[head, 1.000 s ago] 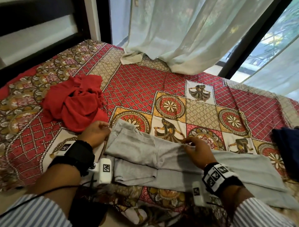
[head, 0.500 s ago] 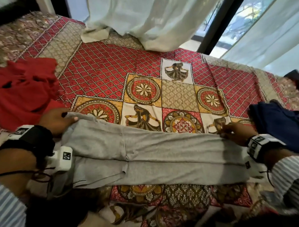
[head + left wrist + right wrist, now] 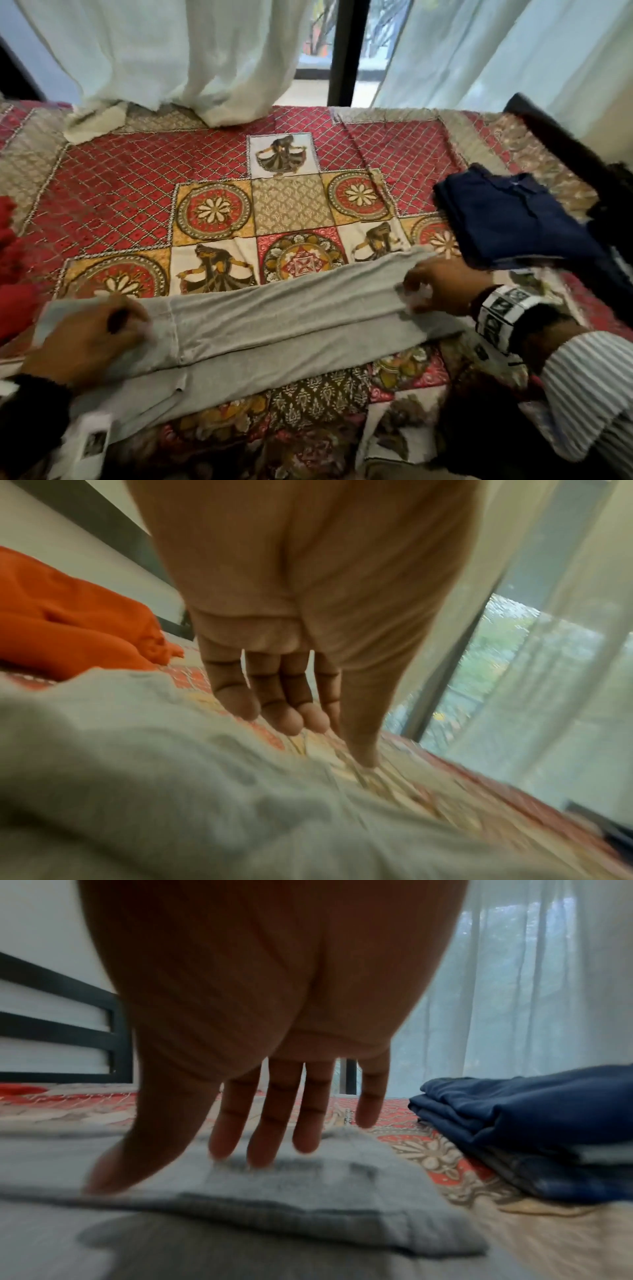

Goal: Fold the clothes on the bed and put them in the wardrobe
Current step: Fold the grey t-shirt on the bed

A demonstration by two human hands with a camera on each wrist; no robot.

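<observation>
Grey garment [image 3: 274,318], seemingly trousers, lies folded lengthwise across the patterned bed [image 3: 137,178].

Trousers [image 3: 274,329] lie across the bed [image 3: 137,178] between two garments.

Sheer white curtains [image 3: 178,58] hung behind the far edge, their hems resting on a red patchwork bedspread [image 3: 144,178] printed with floral medallions and dancer figures. A dark vertical window frame post [image 3: 344,51] stood between the curtain panels; greenery showed through the glass. A black slatted metal headboard [image 3: 58,1031] stood against a white wall [image 3: 37,918].
</observation>
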